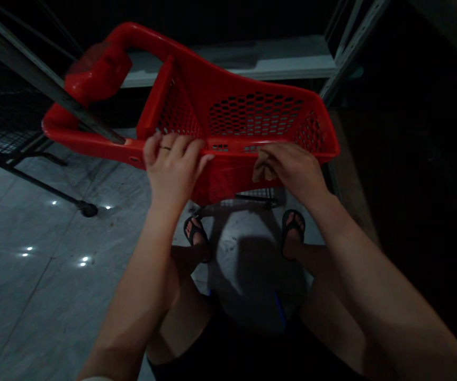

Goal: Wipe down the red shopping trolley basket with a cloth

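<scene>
Your cart stands sideways in front of you, its handle off to your left and its narrower end to your right, so the near rim runs straight across within reach of both arms.

Your left hand lies over that rim toward the handle end, fingers bent across the top and thumb spread along the outside. It likely serves to steady the cart, though you can't tell from here whether the fingers clench the plastic or merely rest. A ring shows on one finger.

Your right hand is farther along the same rim, its fingers pinching a crumpled brown cloth. The cloth hangs down the outer side at the rim, bunched presumably so the fingers have something thick to press with.

Your feet, in dark sandals, are set apart on the floor below, probably for balance while you lean over your knees. Behind the cart runs a pale shelf; a grey pole slants past the handle.
</scene>
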Action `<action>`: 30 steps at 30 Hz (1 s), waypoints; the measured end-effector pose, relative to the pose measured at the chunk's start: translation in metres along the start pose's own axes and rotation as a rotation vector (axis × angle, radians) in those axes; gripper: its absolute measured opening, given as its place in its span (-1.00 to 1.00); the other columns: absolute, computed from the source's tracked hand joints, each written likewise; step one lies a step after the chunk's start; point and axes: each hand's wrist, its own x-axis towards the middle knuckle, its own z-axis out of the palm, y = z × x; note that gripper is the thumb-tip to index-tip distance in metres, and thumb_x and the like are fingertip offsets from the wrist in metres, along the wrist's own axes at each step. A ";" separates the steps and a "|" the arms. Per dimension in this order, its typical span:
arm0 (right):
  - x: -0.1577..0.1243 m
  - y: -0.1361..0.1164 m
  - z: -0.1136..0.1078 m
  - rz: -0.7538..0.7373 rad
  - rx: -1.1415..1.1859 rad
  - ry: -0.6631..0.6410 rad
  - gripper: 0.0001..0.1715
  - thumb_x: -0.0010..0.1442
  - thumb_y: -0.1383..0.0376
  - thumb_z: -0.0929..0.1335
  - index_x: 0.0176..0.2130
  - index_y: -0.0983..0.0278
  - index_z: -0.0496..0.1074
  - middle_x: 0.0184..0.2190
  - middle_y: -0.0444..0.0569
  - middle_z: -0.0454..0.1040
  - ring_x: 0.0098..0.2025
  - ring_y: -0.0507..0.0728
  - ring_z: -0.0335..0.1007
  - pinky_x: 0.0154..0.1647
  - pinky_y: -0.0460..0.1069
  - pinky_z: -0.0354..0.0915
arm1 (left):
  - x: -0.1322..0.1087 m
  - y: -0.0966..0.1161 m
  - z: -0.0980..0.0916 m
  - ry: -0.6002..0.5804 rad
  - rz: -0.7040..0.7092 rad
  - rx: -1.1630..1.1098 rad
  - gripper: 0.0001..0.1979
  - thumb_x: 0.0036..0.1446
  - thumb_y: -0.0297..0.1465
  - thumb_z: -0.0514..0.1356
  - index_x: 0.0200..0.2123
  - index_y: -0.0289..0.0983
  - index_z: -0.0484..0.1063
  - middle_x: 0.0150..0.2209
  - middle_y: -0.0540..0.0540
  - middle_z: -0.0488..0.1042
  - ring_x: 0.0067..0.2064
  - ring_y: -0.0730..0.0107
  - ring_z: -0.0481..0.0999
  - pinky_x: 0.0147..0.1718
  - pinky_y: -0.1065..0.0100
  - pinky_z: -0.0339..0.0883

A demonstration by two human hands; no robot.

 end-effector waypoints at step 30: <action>-0.024 0.069 -0.019 0.153 -0.137 0.086 -0.54 0.52 -0.08 0.12 0.01 -0.04 0.49 -0.08 0.13 0.60 0.05 0.44 0.42 0.10 0.36 0.25 | -0.002 0.027 0.005 0.092 0.003 -0.006 -0.74 0.48 -0.09 0.09 -0.07 0.09 0.59 -0.13 -0.10 0.66 0.15 -0.10 0.54 0.31 -0.22 0.19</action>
